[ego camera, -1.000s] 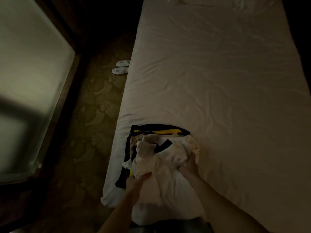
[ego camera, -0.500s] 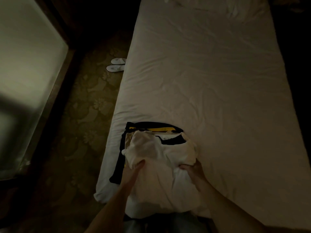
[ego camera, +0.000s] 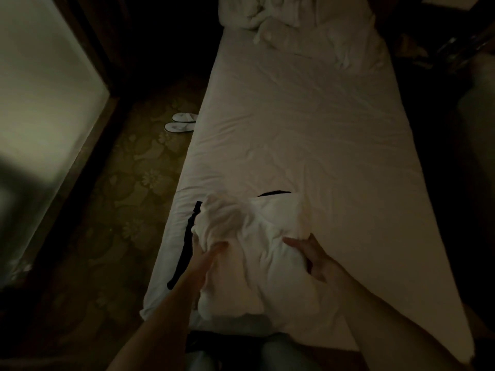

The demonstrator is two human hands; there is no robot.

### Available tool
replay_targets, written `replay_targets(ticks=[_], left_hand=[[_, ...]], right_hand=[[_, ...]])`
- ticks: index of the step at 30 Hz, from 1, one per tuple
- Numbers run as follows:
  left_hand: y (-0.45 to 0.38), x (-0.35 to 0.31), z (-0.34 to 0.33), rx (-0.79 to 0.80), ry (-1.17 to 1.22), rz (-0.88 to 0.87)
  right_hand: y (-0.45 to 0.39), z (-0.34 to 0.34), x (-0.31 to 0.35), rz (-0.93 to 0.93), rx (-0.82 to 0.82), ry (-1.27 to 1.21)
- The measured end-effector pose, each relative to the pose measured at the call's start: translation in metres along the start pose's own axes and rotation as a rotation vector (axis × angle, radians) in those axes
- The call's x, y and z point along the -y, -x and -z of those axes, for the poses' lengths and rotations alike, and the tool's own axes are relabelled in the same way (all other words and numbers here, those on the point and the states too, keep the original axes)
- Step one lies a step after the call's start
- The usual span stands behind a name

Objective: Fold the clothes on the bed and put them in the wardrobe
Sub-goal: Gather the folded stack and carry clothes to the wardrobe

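Observation:
A white garment (ego camera: pixel 257 247) lies bunched on the near left corner of the bed (ego camera: pixel 334 145), covering a dark garment (ego camera: pixel 187 250) whose black edge shows at its left and top. My left hand (ego camera: pixel 206 261) holds the white garment's left side, fingers pointing forward along the cloth. My right hand (ego camera: pixel 310 253) grips its right side, thumb on top and fingers tucked under the fold. The room is dim and the wardrobe is not in view.
A crumpled white duvet (ego camera: pixel 281 20) lies at the far end of the bed. A pair of white slippers (ego camera: pixel 180 123) sits on the patterned carpet (ego camera: pixel 120 210) left of the bed. A pale framed panel (ego camera: pixel 40 103) stands at the left.
The white garment has been spread forward over the pile, hiding the yellow and black stripes. Both hands stay on its sides. The view has tilted up, showing the duvet.

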State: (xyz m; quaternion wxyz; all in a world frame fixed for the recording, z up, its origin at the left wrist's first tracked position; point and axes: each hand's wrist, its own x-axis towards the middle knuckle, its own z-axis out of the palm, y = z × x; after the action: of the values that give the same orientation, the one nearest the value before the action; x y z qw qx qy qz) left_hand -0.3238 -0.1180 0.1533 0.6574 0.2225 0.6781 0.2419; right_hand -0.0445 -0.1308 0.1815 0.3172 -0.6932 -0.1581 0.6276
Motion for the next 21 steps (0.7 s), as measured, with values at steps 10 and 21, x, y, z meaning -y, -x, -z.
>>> replay_targets(ticks=[10, 21], left_hand=[[0.076, -0.012, 0.036, 0.020, -0.013, -0.039], [0.163, -0.014, 0.080, -0.196, 0.365, -0.316]], right_hand=[[0.050, -0.034, 0.028, 0.051, 0.107, 0.174], [0.084, -0.114, 0.091, 0.339, 0.292, 0.325]])
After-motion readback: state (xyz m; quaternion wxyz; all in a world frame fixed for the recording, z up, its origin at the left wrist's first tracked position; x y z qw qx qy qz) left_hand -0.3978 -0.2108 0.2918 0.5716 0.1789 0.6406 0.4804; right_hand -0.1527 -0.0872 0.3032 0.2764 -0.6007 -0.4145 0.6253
